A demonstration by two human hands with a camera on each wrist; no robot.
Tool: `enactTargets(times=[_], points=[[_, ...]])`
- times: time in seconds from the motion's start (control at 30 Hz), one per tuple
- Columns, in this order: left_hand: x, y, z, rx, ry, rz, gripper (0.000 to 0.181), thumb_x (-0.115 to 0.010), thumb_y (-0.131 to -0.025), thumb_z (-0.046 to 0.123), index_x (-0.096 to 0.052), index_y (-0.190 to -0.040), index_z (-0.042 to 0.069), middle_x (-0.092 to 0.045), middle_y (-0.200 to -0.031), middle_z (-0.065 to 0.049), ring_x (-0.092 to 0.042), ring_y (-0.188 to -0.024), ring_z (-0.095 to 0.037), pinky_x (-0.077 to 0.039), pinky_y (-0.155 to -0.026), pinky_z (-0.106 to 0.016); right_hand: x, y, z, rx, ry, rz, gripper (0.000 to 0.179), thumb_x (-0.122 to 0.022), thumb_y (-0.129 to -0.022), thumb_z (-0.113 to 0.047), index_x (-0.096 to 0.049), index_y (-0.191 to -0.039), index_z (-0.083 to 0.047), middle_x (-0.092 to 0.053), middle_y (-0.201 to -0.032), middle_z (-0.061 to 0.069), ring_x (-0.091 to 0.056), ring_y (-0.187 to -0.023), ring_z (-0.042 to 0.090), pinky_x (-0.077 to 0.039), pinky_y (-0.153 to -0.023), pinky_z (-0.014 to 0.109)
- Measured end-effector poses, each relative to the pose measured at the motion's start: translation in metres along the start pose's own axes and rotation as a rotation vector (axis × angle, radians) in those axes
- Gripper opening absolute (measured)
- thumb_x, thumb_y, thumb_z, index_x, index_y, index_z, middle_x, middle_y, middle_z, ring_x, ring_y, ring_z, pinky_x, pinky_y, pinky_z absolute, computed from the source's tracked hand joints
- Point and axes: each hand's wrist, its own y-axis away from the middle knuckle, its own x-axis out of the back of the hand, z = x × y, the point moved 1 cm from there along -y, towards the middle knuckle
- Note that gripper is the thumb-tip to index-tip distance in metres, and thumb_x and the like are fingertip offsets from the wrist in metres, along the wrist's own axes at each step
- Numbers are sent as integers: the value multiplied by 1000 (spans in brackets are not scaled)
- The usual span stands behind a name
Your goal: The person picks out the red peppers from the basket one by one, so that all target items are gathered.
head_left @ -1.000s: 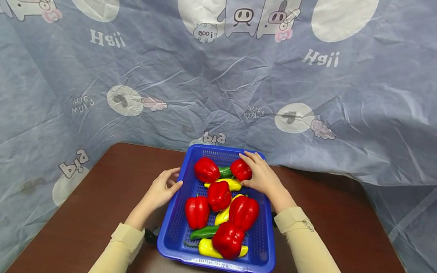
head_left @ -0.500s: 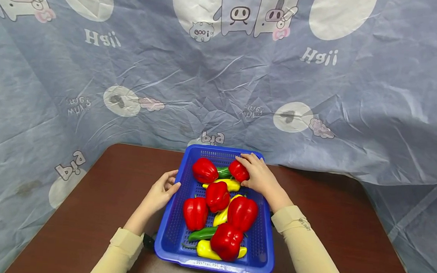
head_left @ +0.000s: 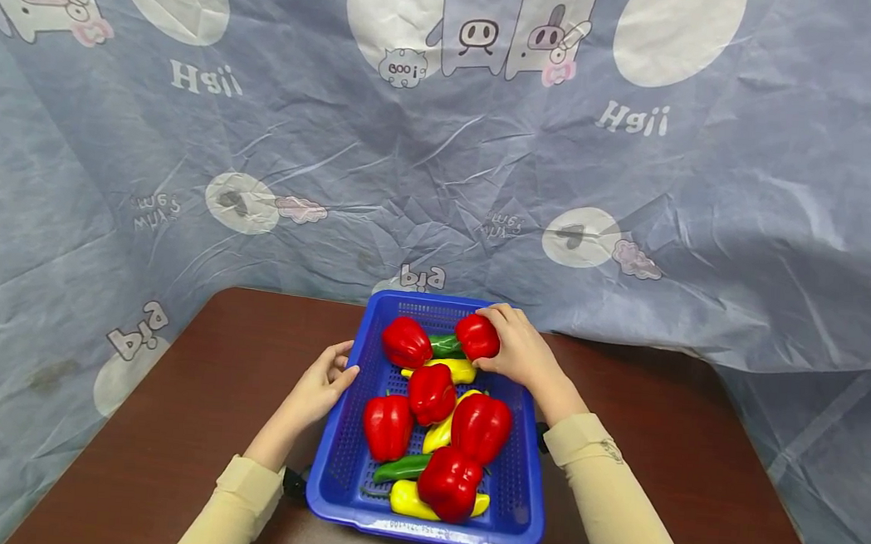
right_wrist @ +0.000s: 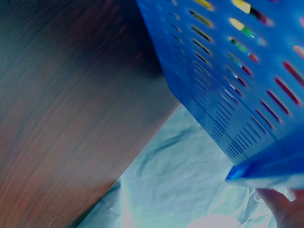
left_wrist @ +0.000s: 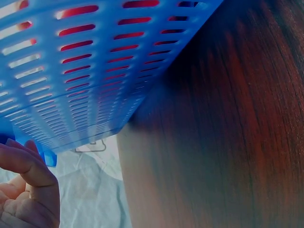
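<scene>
A red bell pepper (head_left: 477, 337) sits in my right hand (head_left: 516, 348), which grips it at the far right corner of a blue perforated basket (head_left: 420, 531). Its thumb is on the near side and the fingers curve over the far side. My left hand (head_left: 319, 386) holds the basket's left rim, thumb over the edge, fingertips at its outer side. Several more red bell peppers, such as this bell pepper (head_left: 431, 393), lie in the basket with yellow peppers (head_left: 410, 501) and green ones (head_left: 399, 469). In the left wrist view curled fingers (left_wrist: 33, 171) show beside the rim.
The basket stands on a dark brown wooden table (head_left: 267, 337). A grey-blue cartoon-print cloth (head_left: 442, 156) hangs behind and around the table. Black straps (head_left: 293, 484) show at the wrists.
My right hand has closed round the far right bell pepper, and more of the pepper's front now shows. The left hand stays at the rim. The view has shifted slightly.
</scene>
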Motion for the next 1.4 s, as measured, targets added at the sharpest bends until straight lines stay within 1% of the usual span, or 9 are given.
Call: enactTargets(times=[0.17,0.3,0.5,0.7,0.77,0.87,1.03,1.27,1.4], points=[[2,0,-2,7,-7,-13,51,-56,-101,13,-39,-146,-2,-56,-109,-18,-56,-74,-11,-51,-66,-23,13,2,-3,-135,-93,61,74,-87,-71,-36,-53,-129,-5,-54,-121,17,-53,-112,36,-52,-92,51],[5,0,-1,-6,-17,-15,51,-56,-101,13,-38,-146,-3,-57,-109,-19,-57,-75,-10,-51,-67,-23,26,6,-2,-263,-234,118,75,-84,-74,-42,-50,-131,-5,-52,-127,18,-55,-111,35,-53,-91,51],[8,0,-1,-20,-18,-5,51,-56,-101,12,-38,-145,-3,-57,-109,-20,-58,-76,-11,-51,-67,-23,42,17,11,-418,-454,187,78,-79,-79,-46,-45,-137,-6,-51,-133,17,-56,-115,37,-51,-95,51],[7,-1,-2,-24,-10,-12,51,-56,-100,10,-37,-145,-4,-57,-108,-21,-58,-75,-10,-51,-68,-23,53,33,27,-517,-572,239,79,-74,-85,-47,-41,-146,-10,-51,-139,18,-55,-122,37,-49,-100,52],[7,-2,-2,-22,-8,-14,51,-57,-100,10,-37,-145,-3,-57,-108,-20,-58,-75,-10,-52,-68,-23,56,40,33,-551,-596,259,78,-71,-87,-47,-39,-148,-11,-50,-139,19,-54,-122,36,-49,-99,48],[5,-3,-2,-22,2,-19,51,-57,-100,10,-37,-145,-3,-57,-109,-21,-58,-75,-10,-52,-68,-23,57,51,40,-608,-608,276,77,-67,-90,-48,-35,-151,-14,-49,-138,19,-55,-121,33,-51,-92,37],[4,-4,-4,-31,23,-37,51,-56,-101,11,-36,-145,-4,-57,-109,-22,-59,-76,-11,-53,-67,-24,50,70,53,-675,-609,275,81,-61,-92,-51,-27,-155,-15,-50,-135,20,-55,-119,31,-47,-84,25],[4,-1,-4,-21,42,-58,52,-55,-101,12,-34,-146,-5,-56,-112,-23,-60,-76,-12,-53,-67,-24,33,94,68,-767,-593,295,78,-56,-94,-55,-37,-149,-4,-52,-130,20,-53,-110,26,-42,-75,12],[2,0,-3,-40,53,-64,53,-55,-101,11,-32,-146,-7,-56,-111,-25,-59,-74,-10,-53,-66,-24,26,107,74,-821,-578,256,82,-52,-94,-60,-37,-148,-1,-53,-131,22,-55,-102,23,-44,-74,13]])
